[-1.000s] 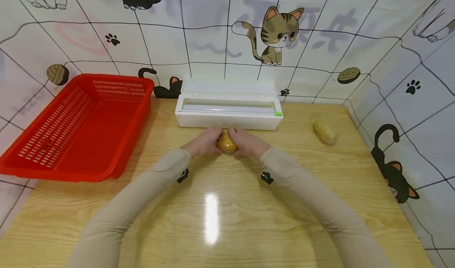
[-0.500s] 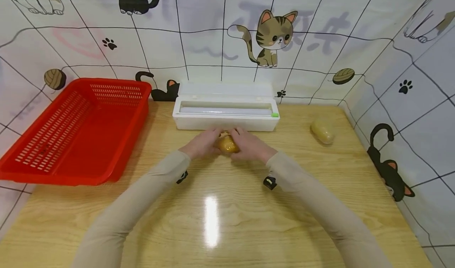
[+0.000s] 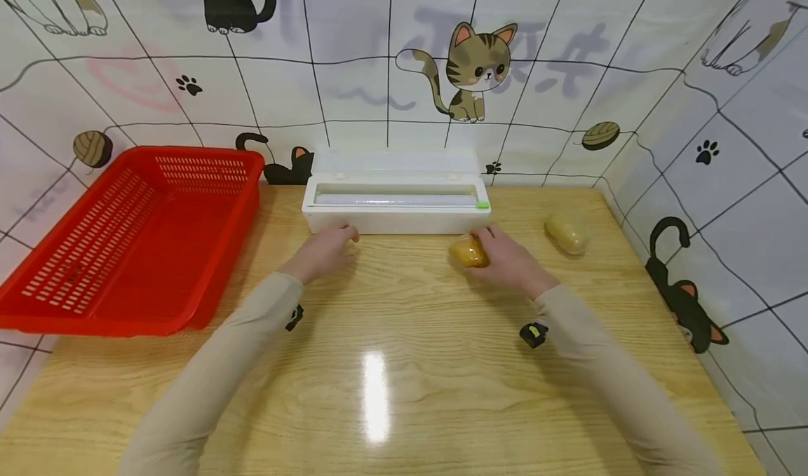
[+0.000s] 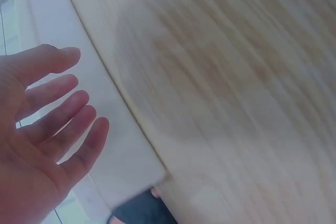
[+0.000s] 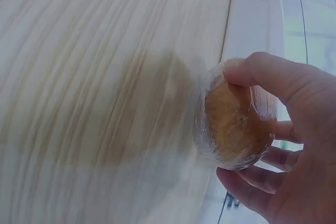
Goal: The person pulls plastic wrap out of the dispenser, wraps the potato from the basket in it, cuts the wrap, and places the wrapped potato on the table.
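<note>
My right hand [image 3: 505, 259] grips a round, orange-yellow, fruit-like item [image 3: 469, 252] wrapped in clear cling film. In the right wrist view, the thumb and fingers curl round this wrapped item [image 5: 231, 124], and the film looks crinkled. My left hand [image 3: 323, 253] holds nothing, its fingers loosely bent near the left front of a white cling film dispenser [image 3: 398, 221]. In the left wrist view, the left hand's fingers [image 4: 79, 153] are spread apart beside the dispenser. Its lid stands raised, showing a roll inside and a green slider at the right end.
A pale yellow film-wrapped item [image 3: 566, 232] lies at the back right of the wooden table [image 3: 442, 378]. At left stands a red plastic basket [image 3: 230, 252] with slotted walls. A cat-patterned sheet [image 3: 353, 76] rises behind the table and along its right side.
Both hands held the wrapped item in front of the dispenser. The left hand has let go and moved left, while the right has carried the item to the right.
</note>
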`<state>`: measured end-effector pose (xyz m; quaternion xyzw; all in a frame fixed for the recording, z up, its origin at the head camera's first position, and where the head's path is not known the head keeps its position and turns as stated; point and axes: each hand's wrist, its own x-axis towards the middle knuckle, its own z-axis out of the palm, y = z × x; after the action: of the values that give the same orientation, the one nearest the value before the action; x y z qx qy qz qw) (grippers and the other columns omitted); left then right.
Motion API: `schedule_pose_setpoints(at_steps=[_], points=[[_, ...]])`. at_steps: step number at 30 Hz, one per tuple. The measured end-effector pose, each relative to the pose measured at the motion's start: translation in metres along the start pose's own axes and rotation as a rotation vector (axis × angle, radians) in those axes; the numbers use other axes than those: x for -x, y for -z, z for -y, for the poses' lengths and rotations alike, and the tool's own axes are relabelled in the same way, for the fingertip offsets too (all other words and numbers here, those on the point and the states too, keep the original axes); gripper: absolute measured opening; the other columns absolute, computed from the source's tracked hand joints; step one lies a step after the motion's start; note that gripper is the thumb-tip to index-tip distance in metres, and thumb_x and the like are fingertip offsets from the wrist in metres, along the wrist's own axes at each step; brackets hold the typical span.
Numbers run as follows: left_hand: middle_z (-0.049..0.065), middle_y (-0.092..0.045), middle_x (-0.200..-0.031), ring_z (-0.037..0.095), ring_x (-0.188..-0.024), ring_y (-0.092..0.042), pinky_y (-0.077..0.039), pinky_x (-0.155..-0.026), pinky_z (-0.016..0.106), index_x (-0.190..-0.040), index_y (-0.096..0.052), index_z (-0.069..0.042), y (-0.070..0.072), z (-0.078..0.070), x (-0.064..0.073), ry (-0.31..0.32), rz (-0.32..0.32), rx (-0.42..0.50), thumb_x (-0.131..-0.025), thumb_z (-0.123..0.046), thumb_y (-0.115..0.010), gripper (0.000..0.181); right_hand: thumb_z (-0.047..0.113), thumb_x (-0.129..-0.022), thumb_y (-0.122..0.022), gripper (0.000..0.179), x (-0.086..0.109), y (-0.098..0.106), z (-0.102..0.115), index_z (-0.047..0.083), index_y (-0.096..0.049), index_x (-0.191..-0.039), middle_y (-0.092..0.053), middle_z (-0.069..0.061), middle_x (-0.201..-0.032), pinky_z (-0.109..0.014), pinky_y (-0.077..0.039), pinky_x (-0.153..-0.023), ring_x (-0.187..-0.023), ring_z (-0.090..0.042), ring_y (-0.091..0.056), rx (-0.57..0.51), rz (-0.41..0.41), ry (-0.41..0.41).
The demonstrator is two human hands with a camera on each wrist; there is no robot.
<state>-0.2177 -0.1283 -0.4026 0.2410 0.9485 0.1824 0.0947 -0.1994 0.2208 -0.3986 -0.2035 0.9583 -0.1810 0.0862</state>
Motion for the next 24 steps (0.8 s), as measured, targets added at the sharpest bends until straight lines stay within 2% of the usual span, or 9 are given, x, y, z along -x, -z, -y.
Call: schedule_pose_setpoints(at_steps=[4,9,13,18,21,24], points=[[0.016,-0.055,-0.109,0.031,-0.096,-0.053,-0.047,-0.084,0.046,-0.11,-0.06,0.002,0.003,0.011,0.01,0.054,-0.017,0.008,-0.088,-0.007,-0.068,0.025,0.028,-0.083,-0.076,0.072,0.008,0.009,-0.023,-0.006,-0.038,-0.135,-0.041,-0.025,-0.127,-0.053,-0.045,-0.087,-0.105,-0.037,-0.051,0.009,-0.015,-0.082],[0.017,-0.055,-0.104,0.033,-0.095,-0.053,-0.047,-0.084,0.047,-0.104,-0.06,0.004,0.004,0.023,0.021,0.057,-0.047,-0.004,-0.087,-0.006,-0.068,0.021,0.021,-0.085,-0.073,0.072,0.017,0.018,-0.047,-0.014,-0.033,-0.133,-0.036,-0.032,-0.125,-0.057,-0.04,-0.093,-0.106,-0.044,-0.046,-0.019,-0.058,-0.164],[0.017,-0.055,-0.1,0.033,-0.092,-0.054,-0.047,-0.084,0.047,-0.103,-0.061,0.005,0.003,0.03,0.029,0.07,-0.064,-0.01,-0.087,-0.006,-0.068,0.02,0.022,-0.084,-0.073,0.067,0.019,0.019,-0.063,-0.017,-0.035,-0.123,-0.035,-0.034,-0.115,-0.058,-0.041,-0.087,-0.102,-0.047,-0.04,0.01,-0.145,-0.214],[0.015,-0.055,-0.099,0.033,-0.092,-0.054,-0.047,-0.082,0.047,-0.101,-0.061,0.003,0.0,0.036,0.037,0.086,-0.085,-0.011,-0.088,-0.006,-0.065,0.016,0.031,-0.082,-0.074,0.066,0.016,0.018,-0.077,-0.014,-0.037,-0.113,-0.036,-0.031,-0.105,-0.057,-0.043,-0.071,-0.095,-0.046,-0.037,0.095,-0.265,-0.304],[0.015,-0.056,-0.097,0.032,-0.091,-0.054,-0.047,-0.081,0.047,-0.1,-0.062,0.003,-0.001,0.039,0.041,0.098,-0.094,-0.016,-0.088,-0.006,-0.065,0.015,0.033,-0.082,-0.073,0.066,0.016,0.017,-0.081,-0.014,-0.037,-0.109,-0.038,-0.031,-0.102,-0.059,-0.046,-0.063,-0.092,-0.046,-0.04,0.135,-0.306,-0.343],[0.014,-0.056,-0.094,0.031,-0.088,-0.054,-0.048,-0.08,0.046,-0.098,-0.062,0.002,-0.002,0.042,0.044,0.111,-0.093,-0.024,-0.088,-0.006,-0.065,0.013,0.036,-0.082,-0.073,0.066,0.016,0.015,-0.084,-0.014,-0.038,-0.107,-0.039,-0.031,-0.1,-0.06,-0.046,-0.061,-0.09,-0.045,-0.041,0.17,-0.323,-0.374]])
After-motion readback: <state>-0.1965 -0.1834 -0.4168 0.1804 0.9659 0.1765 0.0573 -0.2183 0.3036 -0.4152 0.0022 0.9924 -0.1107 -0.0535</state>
